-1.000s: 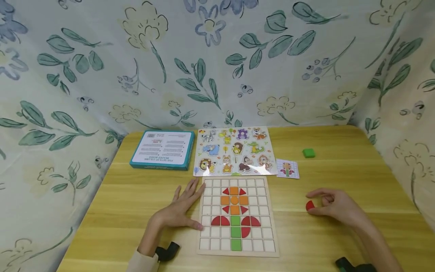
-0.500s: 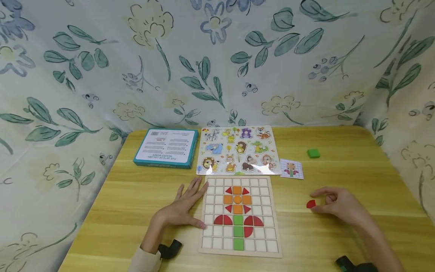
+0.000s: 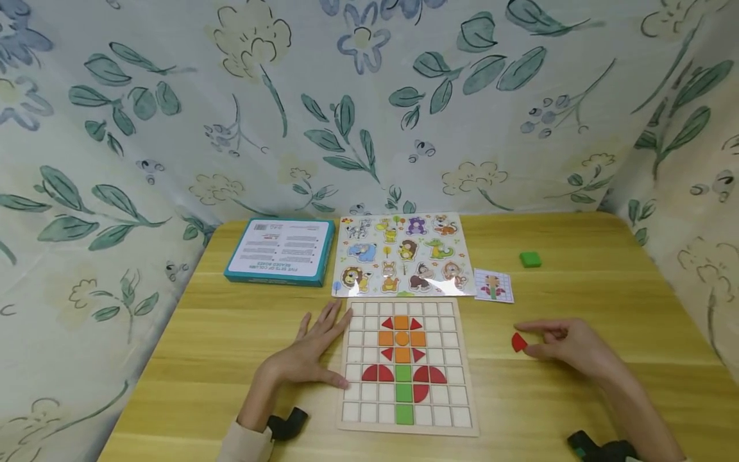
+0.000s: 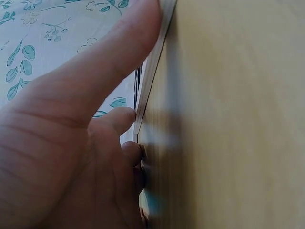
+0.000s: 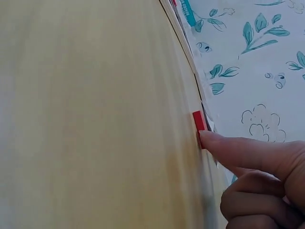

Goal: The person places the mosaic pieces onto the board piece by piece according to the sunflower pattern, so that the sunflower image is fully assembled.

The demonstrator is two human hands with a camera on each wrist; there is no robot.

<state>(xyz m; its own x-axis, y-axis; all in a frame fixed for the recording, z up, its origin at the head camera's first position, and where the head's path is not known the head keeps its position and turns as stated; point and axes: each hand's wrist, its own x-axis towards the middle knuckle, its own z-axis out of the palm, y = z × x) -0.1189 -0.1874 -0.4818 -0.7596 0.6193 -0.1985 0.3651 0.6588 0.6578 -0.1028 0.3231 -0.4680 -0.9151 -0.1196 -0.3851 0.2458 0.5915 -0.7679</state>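
Observation:
My left hand (image 3: pixel 308 353) lies spread at the left edge of the wooden grid board (image 3: pixel 466 372), its thumb and fingertips on the frame; the left wrist view has the thumb at the board's side. Pieces on the board form a flower: orange squares and a circle, red triangles, a green stem (image 3: pixel 403 393) and red quarter-circle leaves. Right of the board, thumb and index finger of my right hand (image 3: pixel 568 346) hold a red quarter-circle piece (image 3: pixel 519 342) close over the table. In the right wrist view the thumb tip presses the edge of this red piece (image 5: pixel 199 123).
A pattern card (image 3: pixel 494 286) with a flower drawing lies beyond the board's upper right corner. An animal puzzle board (image 3: pixel 378 266) and a teal box (image 3: pixel 280 251) are behind. A green block (image 3: pixel 530 259) sits at the back right. Floral cloth (image 3: pixel 369 115) rises behind the table.
The red quarter-circle piece has turned between my right fingers, and that hand has shifted slightly left toward the board. My left hand stays in place; the head view has moved a little.

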